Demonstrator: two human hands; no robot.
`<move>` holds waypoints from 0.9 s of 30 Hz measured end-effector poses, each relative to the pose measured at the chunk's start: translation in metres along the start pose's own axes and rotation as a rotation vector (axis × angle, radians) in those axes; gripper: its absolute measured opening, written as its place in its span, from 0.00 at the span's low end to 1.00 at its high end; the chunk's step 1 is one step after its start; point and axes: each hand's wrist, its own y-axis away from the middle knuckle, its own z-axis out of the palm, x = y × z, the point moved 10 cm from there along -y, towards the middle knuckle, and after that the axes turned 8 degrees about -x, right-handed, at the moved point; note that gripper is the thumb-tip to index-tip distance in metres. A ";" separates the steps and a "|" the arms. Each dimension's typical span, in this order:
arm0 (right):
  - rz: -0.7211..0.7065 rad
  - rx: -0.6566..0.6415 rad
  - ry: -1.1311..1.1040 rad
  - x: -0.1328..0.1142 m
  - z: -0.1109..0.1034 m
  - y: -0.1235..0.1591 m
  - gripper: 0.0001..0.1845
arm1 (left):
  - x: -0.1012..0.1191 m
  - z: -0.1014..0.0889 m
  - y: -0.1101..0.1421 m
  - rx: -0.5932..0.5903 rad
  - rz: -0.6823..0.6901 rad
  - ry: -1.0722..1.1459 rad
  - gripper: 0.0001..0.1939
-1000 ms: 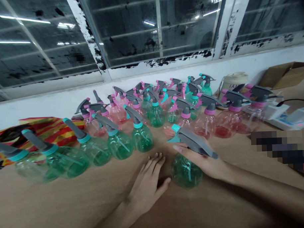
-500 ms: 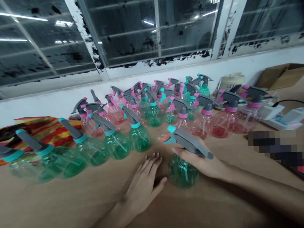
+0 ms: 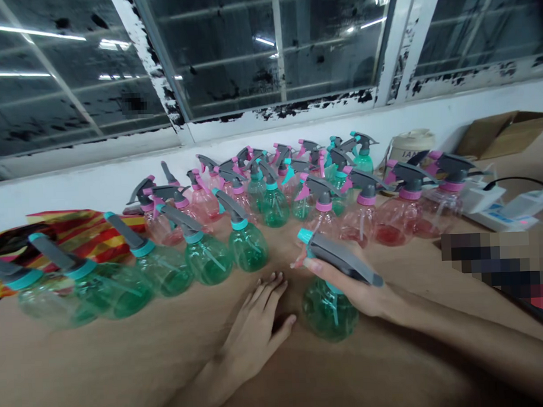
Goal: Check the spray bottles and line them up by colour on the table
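My right hand (image 3: 350, 284) is wrapped round the neck and trigger of a green spray bottle (image 3: 329, 315), just under its grey sprayer head with a turquoise nozzle. The bottle stands upright and its nozzle points away to the left. My left hand (image 3: 258, 322) lies flat on the table (image 3: 139, 368), left of this bottle and apart from it, fingers stretched out and holding nothing. Nearest beyond my left fingertips is another green spray bottle (image 3: 250, 249), one of a row with turquoise collars running to the left.
Behind stand several pink spray bottles (image 3: 394, 226) among more green ones. A striped cloth (image 3: 94, 236) lies at the left. At the right are a white power strip (image 3: 499, 216), a pale bucket (image 3: 414, 144) and an open cardboard box (image 3: 496, 135). A window (image 3: 266, 55) rises behind.
My right fingers have drawn in against the bottle's neck, and the turquoise trigger that showed before is now covered. The bottle has shifted very slightly towards me. My left hand stays put.
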 end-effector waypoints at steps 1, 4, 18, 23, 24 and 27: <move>-0.001 0.008 0.001 0.001 0.000 0.001 0.15 | 0.000 0.000 0.000 -0.002 0.000 0.000 0.26; 0.001 0.020 -0.009 0.005 0.001 0.002 0.15 | 0.000 0.000 0.000 -0.007 0.005 0.005 0.26; -0.015 0.127 0.033 -0.001 -0.007 0.004 0.11 | -0.001 0.002 0.002 -0.008 0.008 0.029 0.27; -0.026 0.153 0.058 -0.001 -0.007 0.006 0.11 | -0.001 0.003 0.002 -0.017 0.023 0.023 0.27; -0.026 0.151 0.065 -0.001 -0.007 0.006 0.11 | -0.001 0.003 0.002 -0.017 0.025 0.021 0.27; -0.008 0.140 0.082 -0.001 -0.007 0.006 0.10 | 0.000 0.002 0.002 -0.012 0.024 0.020 0.27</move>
